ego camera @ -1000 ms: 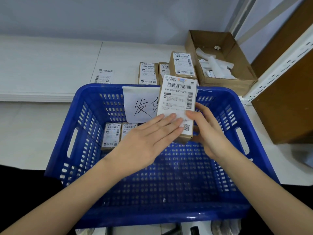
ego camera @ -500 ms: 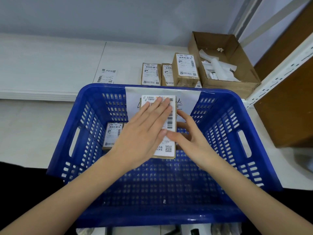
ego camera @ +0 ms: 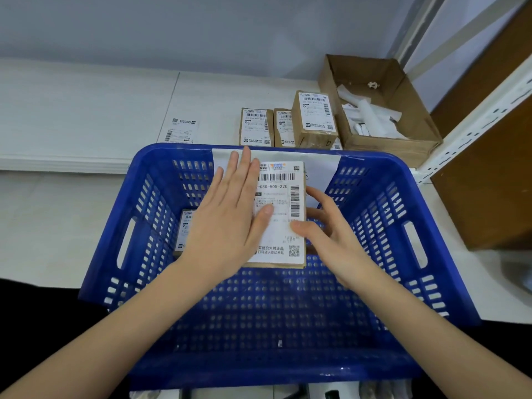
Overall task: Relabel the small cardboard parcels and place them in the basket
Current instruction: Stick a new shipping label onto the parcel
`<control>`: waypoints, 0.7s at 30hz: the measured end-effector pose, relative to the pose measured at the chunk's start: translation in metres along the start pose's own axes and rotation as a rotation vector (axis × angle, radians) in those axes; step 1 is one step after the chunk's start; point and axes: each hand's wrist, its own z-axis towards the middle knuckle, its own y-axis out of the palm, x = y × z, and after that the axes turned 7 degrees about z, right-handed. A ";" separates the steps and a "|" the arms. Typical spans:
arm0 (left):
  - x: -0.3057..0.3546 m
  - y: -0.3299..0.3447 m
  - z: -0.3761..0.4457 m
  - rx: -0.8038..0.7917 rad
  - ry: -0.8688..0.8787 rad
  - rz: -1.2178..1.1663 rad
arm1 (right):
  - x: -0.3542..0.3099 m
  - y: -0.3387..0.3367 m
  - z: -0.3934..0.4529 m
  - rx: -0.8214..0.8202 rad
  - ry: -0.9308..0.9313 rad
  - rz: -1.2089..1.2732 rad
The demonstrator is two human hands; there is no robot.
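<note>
perforated blue plastic basket (ego camera: 383, 226) — flat left hand (ego camera: 227, 226) on labelled cardboard parcel (ego camera: 280, 220), right hand (ego camera: 331, 240) pinching its edge

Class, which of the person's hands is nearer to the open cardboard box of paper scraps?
Right. The right hand is closer to the open cardboard box; the left hand lies farther left.

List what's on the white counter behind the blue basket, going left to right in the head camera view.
Loose label sheet → flat labelled parcel → second flat parcel, partly hidden → taller labelled parcel → open cardboard box holding white paper scraps.
</note>
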 end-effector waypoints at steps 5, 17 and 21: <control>0.010 -0.005 -0.006 -0.161 -0.122 -0.282 | -0.001 -0.004 0.005 0.040 -0.007 0.053; 0.020 -0.010 -0.015 -0.274 0.099 -0.308 | -0.026 -0.019 0.006 0.077 0.024 -0.137; 0.020 -0.014 -0.016 -0.267 0.126 -0.315 | -0.031 -0.022 0.005 0.090 0.022 -0.143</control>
